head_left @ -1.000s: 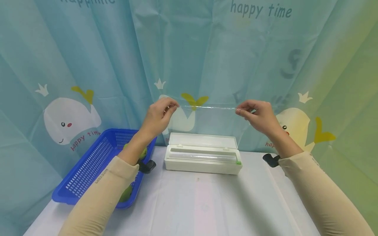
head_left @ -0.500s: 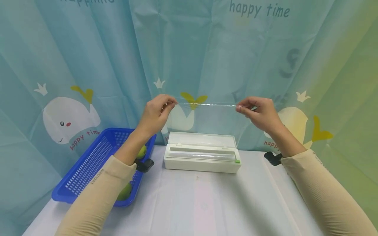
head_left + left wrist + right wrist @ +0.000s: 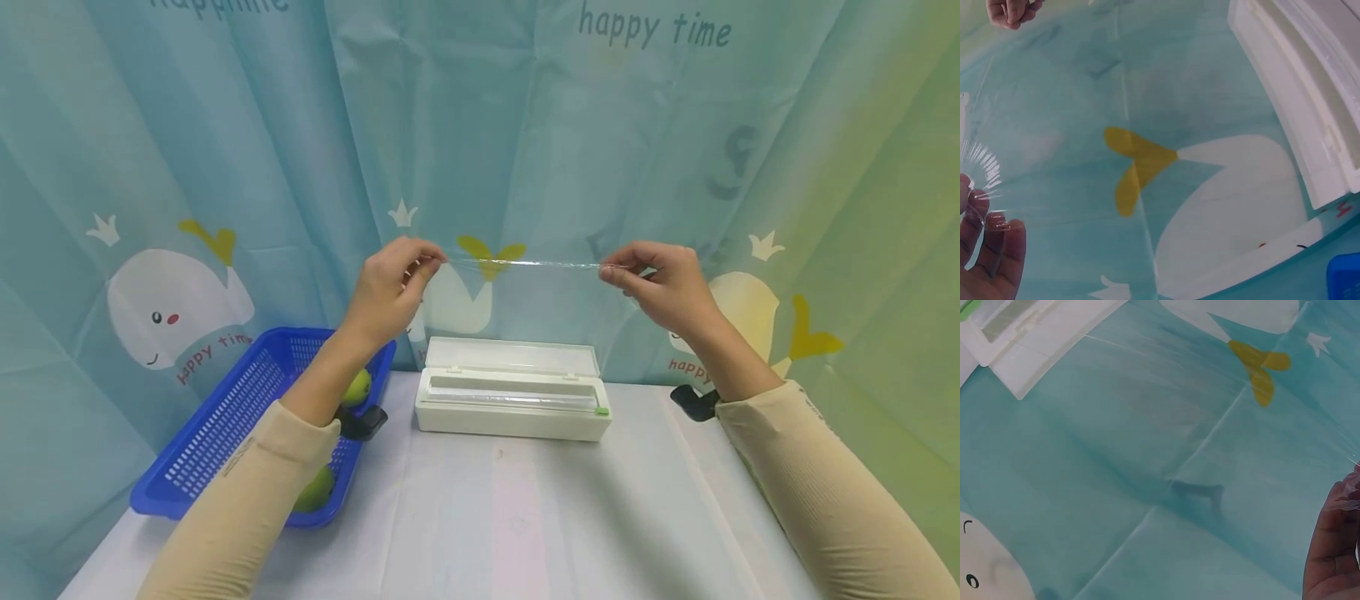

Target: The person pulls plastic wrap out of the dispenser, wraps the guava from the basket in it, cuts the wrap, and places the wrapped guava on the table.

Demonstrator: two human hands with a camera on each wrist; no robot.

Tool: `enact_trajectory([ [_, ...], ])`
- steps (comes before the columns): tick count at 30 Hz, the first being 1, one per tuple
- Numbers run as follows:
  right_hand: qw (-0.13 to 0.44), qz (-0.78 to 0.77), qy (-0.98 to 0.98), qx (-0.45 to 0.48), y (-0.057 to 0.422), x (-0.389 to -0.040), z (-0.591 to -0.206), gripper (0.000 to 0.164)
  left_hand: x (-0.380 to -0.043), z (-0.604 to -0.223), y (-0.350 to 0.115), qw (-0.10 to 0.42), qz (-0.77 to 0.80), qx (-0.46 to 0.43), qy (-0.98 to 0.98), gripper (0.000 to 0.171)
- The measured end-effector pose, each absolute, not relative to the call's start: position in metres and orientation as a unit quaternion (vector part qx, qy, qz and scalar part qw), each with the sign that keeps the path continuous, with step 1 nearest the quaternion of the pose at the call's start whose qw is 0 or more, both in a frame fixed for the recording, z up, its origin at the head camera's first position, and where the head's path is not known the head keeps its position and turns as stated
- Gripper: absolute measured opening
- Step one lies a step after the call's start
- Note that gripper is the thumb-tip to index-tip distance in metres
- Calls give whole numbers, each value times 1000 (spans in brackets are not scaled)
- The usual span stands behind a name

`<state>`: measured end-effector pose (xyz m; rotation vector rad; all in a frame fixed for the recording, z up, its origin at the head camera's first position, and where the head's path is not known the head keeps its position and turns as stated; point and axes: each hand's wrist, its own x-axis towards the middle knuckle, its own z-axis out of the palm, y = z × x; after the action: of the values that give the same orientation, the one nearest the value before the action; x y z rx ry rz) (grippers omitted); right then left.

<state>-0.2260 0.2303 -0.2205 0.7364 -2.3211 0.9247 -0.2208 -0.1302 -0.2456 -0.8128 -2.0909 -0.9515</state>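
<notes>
A sheet of clear plastic wrap (image 3: 525, 263) is stretched between both hands, above the white box. At its left corner my left hand (image 3: 390, 283) pinches it between thumb and fingers; in the left wrist view the film wrinkles around those fingertips (image 3: 1015, 232). My right hand (image 3: 663, 283) pinches the opposite corner, and film bunches at its fingers (image 3: 1335, 515) in the right wrist view. Below stands the white wrap dispenser (image 3: 513, 422), its lid (image 3: 512, 357) raised at the back. Inside it lies a roll of wrap (image 3: 517, 398). A green slider (image 3: 602, 411) sits at its right end.
A blue plastic basket (image 3: 202, 442) stands on the left of the white table (image 3: 465, 517), partly behind my left forearm. Green round fruits (image 3: 358, 387) are in it. Behind everything hangs a printed curtain (image 3: 465, 125). Black wrist mounts (image 3: 693, 403) stick out from both forearms.
Both hands have risen slightly with the plastic wrap, and the left hand has shifted a little to the left. The film is held a bit wider. The dispenser and basket stay put.
</notes>
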Motion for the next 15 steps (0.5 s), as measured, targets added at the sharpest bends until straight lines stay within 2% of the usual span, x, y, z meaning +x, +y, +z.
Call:
enact_trajectory([
  [15, 251, 355, -858, 272, 231, -206, -214, 4, -208, -241, -134, 352, -370, -330, -793, 14],
])
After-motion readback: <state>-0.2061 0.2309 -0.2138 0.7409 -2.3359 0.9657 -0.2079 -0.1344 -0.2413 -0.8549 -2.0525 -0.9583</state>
